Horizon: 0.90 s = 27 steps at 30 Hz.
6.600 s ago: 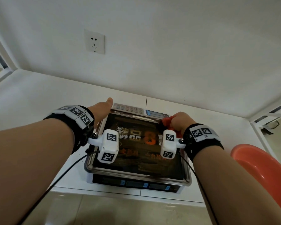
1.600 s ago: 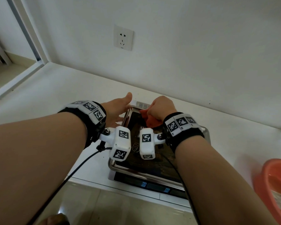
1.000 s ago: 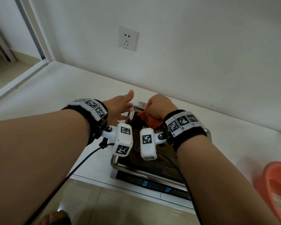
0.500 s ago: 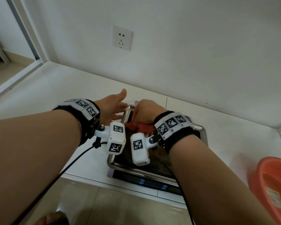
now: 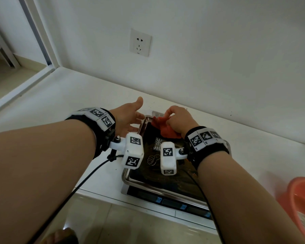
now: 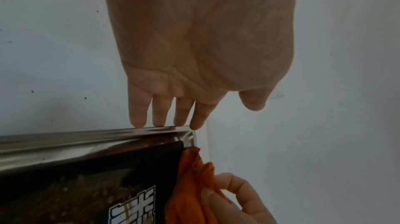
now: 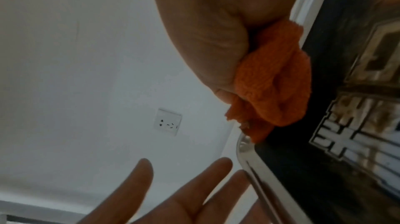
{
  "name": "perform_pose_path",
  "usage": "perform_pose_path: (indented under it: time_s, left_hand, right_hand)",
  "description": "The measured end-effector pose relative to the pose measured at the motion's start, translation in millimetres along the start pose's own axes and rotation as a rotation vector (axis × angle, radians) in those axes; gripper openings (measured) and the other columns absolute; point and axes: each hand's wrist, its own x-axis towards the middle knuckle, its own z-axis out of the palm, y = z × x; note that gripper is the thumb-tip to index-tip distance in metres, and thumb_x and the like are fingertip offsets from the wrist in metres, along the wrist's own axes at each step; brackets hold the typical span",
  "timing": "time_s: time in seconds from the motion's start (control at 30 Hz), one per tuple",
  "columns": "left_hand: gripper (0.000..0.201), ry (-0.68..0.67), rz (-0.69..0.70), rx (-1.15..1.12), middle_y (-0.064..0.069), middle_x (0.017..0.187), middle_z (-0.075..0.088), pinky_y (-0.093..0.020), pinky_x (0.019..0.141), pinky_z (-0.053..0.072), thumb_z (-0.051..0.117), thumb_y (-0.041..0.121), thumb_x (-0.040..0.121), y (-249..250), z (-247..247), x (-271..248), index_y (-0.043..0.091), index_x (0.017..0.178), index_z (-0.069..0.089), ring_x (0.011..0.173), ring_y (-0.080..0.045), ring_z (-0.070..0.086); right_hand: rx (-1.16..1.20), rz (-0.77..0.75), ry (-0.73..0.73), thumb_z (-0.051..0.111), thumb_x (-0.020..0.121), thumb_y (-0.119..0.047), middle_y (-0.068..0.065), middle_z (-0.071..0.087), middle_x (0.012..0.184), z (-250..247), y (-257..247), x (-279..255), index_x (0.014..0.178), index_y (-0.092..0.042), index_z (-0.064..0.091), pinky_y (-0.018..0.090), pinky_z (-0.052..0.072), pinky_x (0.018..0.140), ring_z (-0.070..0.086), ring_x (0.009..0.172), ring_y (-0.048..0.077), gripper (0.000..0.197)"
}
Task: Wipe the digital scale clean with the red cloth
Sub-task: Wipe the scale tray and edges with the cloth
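The digital scale (image 5: 158, 173) has a shiny polished-metal rim around a glossy black printed top; the red cloth (image 7: 279, 80) looks fuzzy, matt terry.

Red cloth (image 5: 163, 126); black, white-lettered scale (image 5: 148, 171).

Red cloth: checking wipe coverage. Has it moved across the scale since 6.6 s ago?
Yes. The red cloth went from the scale's far right corner to its far left corner.
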Motion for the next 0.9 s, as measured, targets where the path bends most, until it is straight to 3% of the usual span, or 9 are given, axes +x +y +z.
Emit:
perform_pose_path:
  time_s: [0.1,0.17,0.23,0.37,0.53,0.63,0.73,0.83,0.9]
  left_hand:
    - [0.080,-0.007,-0.013,-0.024,-0.004,0.143,0.043,-0.033,0.069,0.047,0.021,0.072,0.086,-1,0,0,0.012,0.133,0.045,0.125,-0.027,0.045]
    - [0.070,-0.021,-0.008,-0.026,-0.003,0.128,0.049,-0.032,0.066,0.046,0.021,0.071,0.087,-1,0,2,0.014,0.110,0.053,0.105,-0.022,0.053]
    - [0.067,-0.027,-0.002,-0.022,0.000,0.119,0.050,-0.032,0.064,0.046,0.020,0.071,0.087,-2,0,5,0.015,0.101,0.053,0.091,-0.017,0.054]
    - [0.071,-0.023,-0.006,-0.009,-0.001,0.123,0.049,-0.033,0.065,0.046,0.020,0.072,0.087,-2,-2,7,0.015,0.117,0.050,0.101,-0.020,0.052]
    - [0.086,-0.023,-0.016,-0.002,-0.001,0.153,0.034,-0.035,0.067,0.047,0.018,0.073,0.086,-3,-2,4,0.011,0.143,0.036,0.134,-0.028,0.040]
    - [0.086,-0.019,-0.019,-0.009,0.000,0.152,0.034,-0.036,0.068,0.048,0.018,0.072,0.086,-3,-3,8,0.011,0.143,0.036,0.131,-0.029,0.042]
    - [0.089,-0.018,-0.018,-0.029,-0.002,0.153,0.034,-0.036,0.069,0.049,0.018,0.074,0.085,-4,-4,12,0.009,0.145,0.034,0.133,-0.031,0.040]
    - [0.090,-0.024,-0.019,-0.022,-0.001,0.155,0.029,-0.037,0.073,0.048,0.016,0.074,0.085,-5,-4,15,0.011,0.148,0.028,0.139,-0.032,0.033]
    - [0.090,-0.032,-0.020,-0.025,0.000,0.156,0.028,-0.041,0.084,0.047,0.017,0.074,0.085,-5,-3,16,0.012,0.148,0.028,0.140,-0.033,0.032]
  right_hand:
    - [-0.259,-0.019,0.072,0.073,0.080,-0.011,0.008,0.075,0.095,0,0,1,0.080,-0.013,0.074,0.037,0.058,0.088,0.069,0.095,0.024,0.002]
    - [-0.351,-0.024,0.056,0.071,0.084,-0.019,0.007,0.075,0.100,3,2,4,0.092,-0.010,0.079,0.039,0.057,0.091,0.068,0.098,0.023,0.015]
    - [-0.396,-0.030,0.007,0.067,0.087,-0.025,0.010,0.076,0.099,6,3,7,0.096,-0.008,0.079,0.039,0.057,0.089,0.069,0.097,0.024,0.022]
    - [-0.516,0.023,-0.125,0.079,0.075,-0.034,0.005,0.074,0.089,10,1,13,0.091,-0.012,0.074,0.036,0.059,0.079,0.070,0.085,0.021,0.028]
    - [-0.729,-0.075,0.081,0.065,0.087,-0.034,0.001,0.066,0.081,27,4,19,0.075,-0.019,0.062,0.031,0.051,0.065,0.067,0.079,0.024,0.020]
    - [-0.736,-0.170,0.012,0.065,0.090,-0.024,0.001,0.071,0.095,32,1,13,0.092,-0.019,0.072,0.032,0.055,0.076,0.068,0.090,0.022,0.009]
    - [-0.644,-0.250,-0.115,0.068,0.090,-0.016,0.001,0.071,0.110,33,-3,0,0.104,-0.021,0.076,0.035,0.056,0.092,0.067,0.102,0.021,0.017]
    - [-0.605,-0.252,-0.256,0.070,0.086,-0.011,-0.001,0.071,0.108,26,-6,-10,0.102,-0.021,0.076,0.033,0.057,0.089,0.066,0.099,0.018,0.019]
    - [-0.524,-0.211,-0.217,0.067,0.083,-0.004,-0.003,0.070,0.102,12,-7,-11,0.096,-0.022,0.077,0.032,0.059,0.083,0.066,0.095,0.016,0.024]
